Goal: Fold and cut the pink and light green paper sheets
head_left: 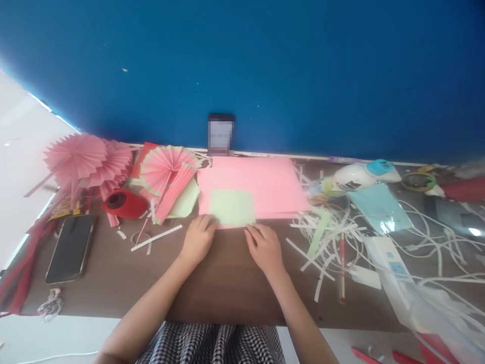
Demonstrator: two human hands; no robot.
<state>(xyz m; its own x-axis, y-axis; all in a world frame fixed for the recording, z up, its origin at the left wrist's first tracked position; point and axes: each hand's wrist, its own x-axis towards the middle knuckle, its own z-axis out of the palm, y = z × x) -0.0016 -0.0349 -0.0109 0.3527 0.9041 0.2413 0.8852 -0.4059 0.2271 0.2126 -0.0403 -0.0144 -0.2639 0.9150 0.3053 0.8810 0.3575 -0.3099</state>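
A light green sheet of paper lies on top of a stack of larger pink paper in the middle of the desk. My left hand is at its lower left corner, with fingers bent and close together on the edge. At the lower right corner, my right hand has its fingertips on the near edge, fingers slightly curled. Both hands appear to hold the green sheet by these corners; the exact grip of the thumbs is hard to make out.
Left are pleated pink paper fans, a pink and green fan, a red thread spool and a phone. Right are paper strips, a white bottle, a power strip and tangled cables. A blue partition rises behind.
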